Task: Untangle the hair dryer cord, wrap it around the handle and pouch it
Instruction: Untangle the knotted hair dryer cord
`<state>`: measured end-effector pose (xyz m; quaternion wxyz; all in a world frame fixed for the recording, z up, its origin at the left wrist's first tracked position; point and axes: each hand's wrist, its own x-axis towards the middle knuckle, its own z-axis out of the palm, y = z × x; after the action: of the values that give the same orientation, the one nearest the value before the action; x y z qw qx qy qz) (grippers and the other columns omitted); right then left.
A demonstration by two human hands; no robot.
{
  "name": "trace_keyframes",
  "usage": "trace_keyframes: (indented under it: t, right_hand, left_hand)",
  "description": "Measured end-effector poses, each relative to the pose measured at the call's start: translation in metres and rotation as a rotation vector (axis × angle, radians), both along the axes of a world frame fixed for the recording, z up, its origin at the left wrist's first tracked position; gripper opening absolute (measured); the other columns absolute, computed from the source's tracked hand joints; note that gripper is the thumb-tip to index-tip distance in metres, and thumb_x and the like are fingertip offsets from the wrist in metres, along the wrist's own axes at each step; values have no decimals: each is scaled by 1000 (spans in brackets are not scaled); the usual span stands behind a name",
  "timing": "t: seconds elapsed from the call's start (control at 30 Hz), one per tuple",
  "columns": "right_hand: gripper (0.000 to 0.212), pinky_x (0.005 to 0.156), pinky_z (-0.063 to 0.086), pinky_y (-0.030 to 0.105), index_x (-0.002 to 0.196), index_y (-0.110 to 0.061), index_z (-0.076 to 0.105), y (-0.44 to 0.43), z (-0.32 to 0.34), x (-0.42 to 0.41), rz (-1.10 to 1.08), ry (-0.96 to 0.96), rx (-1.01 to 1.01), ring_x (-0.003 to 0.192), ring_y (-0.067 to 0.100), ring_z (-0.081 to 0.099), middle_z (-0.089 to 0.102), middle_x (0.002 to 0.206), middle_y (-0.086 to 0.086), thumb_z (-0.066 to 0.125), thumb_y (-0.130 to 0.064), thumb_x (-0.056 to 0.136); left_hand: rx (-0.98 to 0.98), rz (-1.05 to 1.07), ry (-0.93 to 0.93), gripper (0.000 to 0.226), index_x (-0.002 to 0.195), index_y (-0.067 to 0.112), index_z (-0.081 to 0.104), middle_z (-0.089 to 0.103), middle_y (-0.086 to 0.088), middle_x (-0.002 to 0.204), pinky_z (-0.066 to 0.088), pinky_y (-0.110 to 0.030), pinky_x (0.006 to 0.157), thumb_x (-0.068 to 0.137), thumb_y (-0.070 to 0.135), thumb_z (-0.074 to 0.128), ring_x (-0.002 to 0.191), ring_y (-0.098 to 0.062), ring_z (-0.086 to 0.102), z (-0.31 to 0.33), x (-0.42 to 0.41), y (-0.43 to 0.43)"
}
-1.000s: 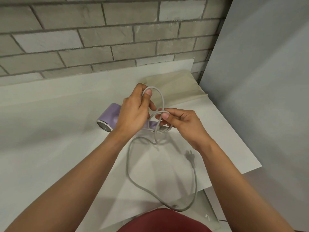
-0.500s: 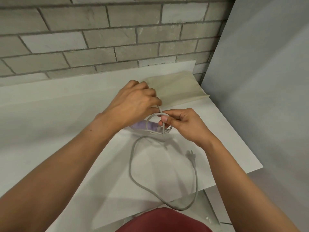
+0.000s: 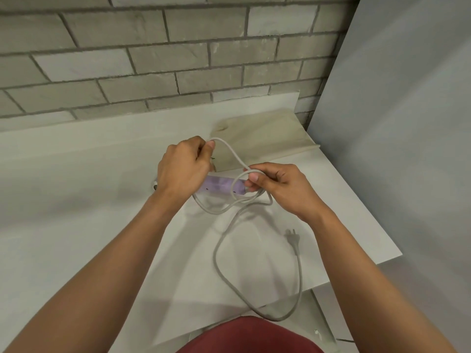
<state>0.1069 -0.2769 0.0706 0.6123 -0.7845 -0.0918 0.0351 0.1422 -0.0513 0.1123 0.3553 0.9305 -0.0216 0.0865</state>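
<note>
Lilac plastic hair dryer (image 3: 219,187) lies on the white tabletop (image 3: 76,200), its thin grey cord (image 3: 216,261) trailing slack toward 5 o'clock, left hand (image 3: 183,171) pinching a raised loop at 12 o'clock and right hand (image 3: 277,184) pinching coils, seemingly at the handle end, so lay each turn snug and untwisted.

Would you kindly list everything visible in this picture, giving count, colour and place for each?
hair dryer: one, lilac, lying on the table between the hands
cord: one, grey, looped from the dryer across the table toward the person
plug: one, grey, on the table below the right wrist
pouch: one, beige, flat at the table's far right corner
table: one, white, against the wall
brick wall: one, grey, behind the table
panel: one, grey, at the right
garment: one, dark red, bottom edge
left hand: one, pinches the cord above the dryer
right hand: one, pinches a cord loop at the handle's end
</note>
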Motion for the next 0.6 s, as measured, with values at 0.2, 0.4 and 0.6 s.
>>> trace_keyframes:
  t: [0.2, 0.4, 0.6]
  right_hand:
    - [19, 83, 56, 17, 107, -32, 80, 0, 2, 3, 40, -26, -76, 80, 16, 76, 79, 91, -1, 65, -20, 105]
    - [19, 79, 55, 16, 114, -31, 81, -3, 4, 9, 62, -39, -105, 74, 12, 73, 80, 90, -2, 67, -24, 104]
    - [14, 85, 53, 14, 105, -33, 82, -3, 3, 9, -17, -29, 24, 93, 7, 76, 82, 96, -7, 68, -33, 102]
  left_hand:
    - [512, -231, -287, 57, 146, 21, 52, 62, -4, 137, 41, -46, 101, 92, 25, 68, 122, -34, 56, 3, 6, 9]
    - [799, -680, -432, 39, 117, 25, 72, 72, 5, 106, 43, -38, 98, 102, 41, 40, 108, -25, 64, 15, 6, -6]
    - [386, -389, -320, 40, 116, 23, 67, 73, 3, 105, 54, -42, 76, 106, 44, 34, 97, -29, 67, 8, 4, -11]
